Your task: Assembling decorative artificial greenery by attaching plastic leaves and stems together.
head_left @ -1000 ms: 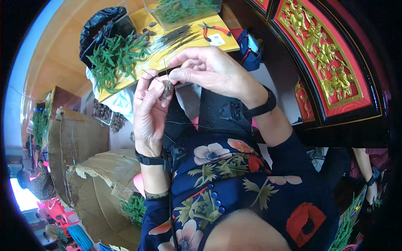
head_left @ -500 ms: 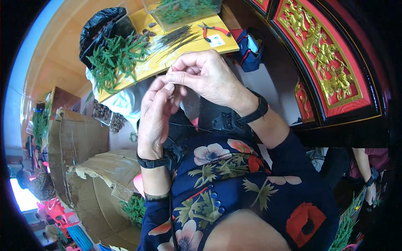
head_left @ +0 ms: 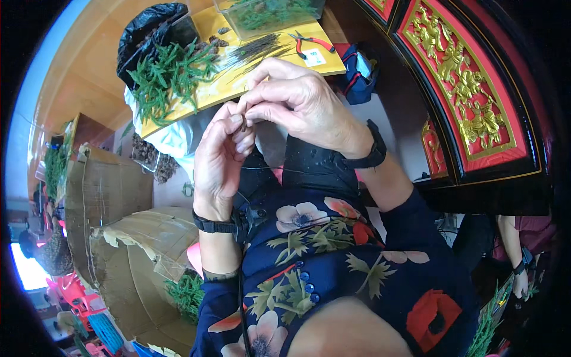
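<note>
Yellow tabletop (head_left: 206, 27) up top, sprigs (head_left: 169, 77) and pliers (head_left: 321, 43) aboard; centre, left hand (head_left: 220, 156) pinches brown cone (head_left: 242, 124), right hand (head_left: 300, 102) alongside, its grip unclear.

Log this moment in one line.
left hand: pinching small brown piece | right hand: close beside it | table: pliers, green sprigs, dark strands

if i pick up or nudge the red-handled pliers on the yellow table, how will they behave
The pliers are probably rigid and fairly heavy for their size, since the nose looks metal. Their red handles stand apart, so may swing together when gripped. Lying flat on the yellow table, they'd likely slide, not roll.
</note>
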`<state>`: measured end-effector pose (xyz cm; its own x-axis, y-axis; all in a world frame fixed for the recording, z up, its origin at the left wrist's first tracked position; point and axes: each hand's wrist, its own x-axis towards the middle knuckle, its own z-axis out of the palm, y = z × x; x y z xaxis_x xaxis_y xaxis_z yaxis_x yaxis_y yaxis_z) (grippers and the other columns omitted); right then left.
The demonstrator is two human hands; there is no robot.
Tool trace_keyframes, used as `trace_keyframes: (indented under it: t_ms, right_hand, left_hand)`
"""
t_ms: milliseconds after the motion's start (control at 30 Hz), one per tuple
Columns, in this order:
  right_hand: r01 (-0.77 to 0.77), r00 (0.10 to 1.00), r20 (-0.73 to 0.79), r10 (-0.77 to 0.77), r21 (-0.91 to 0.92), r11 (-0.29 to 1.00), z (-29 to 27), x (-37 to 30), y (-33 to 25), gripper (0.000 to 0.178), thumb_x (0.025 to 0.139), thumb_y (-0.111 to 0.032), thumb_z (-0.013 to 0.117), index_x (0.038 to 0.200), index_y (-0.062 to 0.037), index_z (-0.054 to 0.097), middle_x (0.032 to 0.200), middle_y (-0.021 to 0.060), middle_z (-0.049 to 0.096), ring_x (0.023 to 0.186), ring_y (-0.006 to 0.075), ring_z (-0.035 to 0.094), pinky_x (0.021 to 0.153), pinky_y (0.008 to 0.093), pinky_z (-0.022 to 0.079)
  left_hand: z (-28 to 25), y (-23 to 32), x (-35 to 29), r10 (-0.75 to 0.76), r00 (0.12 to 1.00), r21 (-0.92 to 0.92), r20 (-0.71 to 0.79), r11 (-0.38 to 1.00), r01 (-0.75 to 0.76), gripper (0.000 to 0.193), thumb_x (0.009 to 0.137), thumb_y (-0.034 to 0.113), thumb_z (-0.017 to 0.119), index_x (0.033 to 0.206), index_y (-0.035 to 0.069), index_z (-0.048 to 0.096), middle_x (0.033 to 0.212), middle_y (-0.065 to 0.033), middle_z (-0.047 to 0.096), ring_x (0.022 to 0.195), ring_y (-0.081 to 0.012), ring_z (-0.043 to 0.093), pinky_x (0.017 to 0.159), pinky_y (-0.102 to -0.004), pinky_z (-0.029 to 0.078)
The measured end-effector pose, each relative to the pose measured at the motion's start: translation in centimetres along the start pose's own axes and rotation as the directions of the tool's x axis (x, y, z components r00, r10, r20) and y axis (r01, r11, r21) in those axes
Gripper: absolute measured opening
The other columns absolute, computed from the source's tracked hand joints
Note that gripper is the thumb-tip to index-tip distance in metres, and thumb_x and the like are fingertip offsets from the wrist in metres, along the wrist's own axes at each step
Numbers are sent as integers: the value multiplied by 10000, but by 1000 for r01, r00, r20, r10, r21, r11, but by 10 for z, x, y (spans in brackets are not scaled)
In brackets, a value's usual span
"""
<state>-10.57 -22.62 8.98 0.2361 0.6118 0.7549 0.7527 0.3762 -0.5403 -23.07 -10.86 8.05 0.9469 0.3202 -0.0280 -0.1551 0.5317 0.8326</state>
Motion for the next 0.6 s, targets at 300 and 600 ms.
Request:
trace_keyframes:
  t_ms: [300,600]
  right_hand:
    - [106,994,36,-108,64,992,-10,0,17,200,719,3,687,910,-56,689,1064,65,547,771,113,539,666,223,457]
    - [263,964,57,-258,-102,959,-7,-2,28,156,689,-19,695,841,-44,671,910,76,629,706,192,573,665,277,476]
  left_hand:
    - [-7,5,-2,-142,970,-68,198,985,158,210,887,178,451,968,-11,496,690,23,373,577,-63,312,477,-195,235]
    - [-11,4,1,-217,965,-13,145,975,221,203,897,174,459,969,-9,507,696,27,389,585,-60,334,488,-182,247]
